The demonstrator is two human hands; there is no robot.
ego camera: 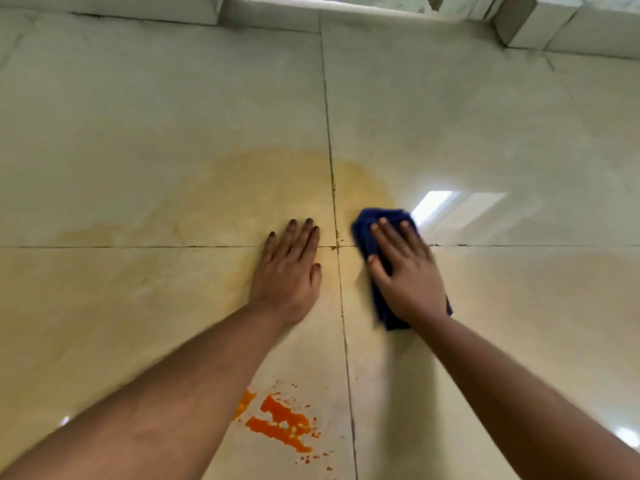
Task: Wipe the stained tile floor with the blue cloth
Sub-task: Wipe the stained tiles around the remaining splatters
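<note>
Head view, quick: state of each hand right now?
Left hand: open, flat on the tile floor, holding nothing.
Right hand: open, fingers straight, pressing the blue cloth down.

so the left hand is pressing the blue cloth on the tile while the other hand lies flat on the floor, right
Not quite: the head view shows the right hand pressing the blue cloth on the tile floor, while the left hand lies flat on the floor.

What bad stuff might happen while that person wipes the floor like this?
The left forearm hovers right by the bright orange splatter, so it might drag through and spread it. The left hand rests flat inside the pale yellow smear, which looks wet, so it could slip or pick up stain. The blue cloth under the right hand is small and folded, so it may only push the stain around.
</note>
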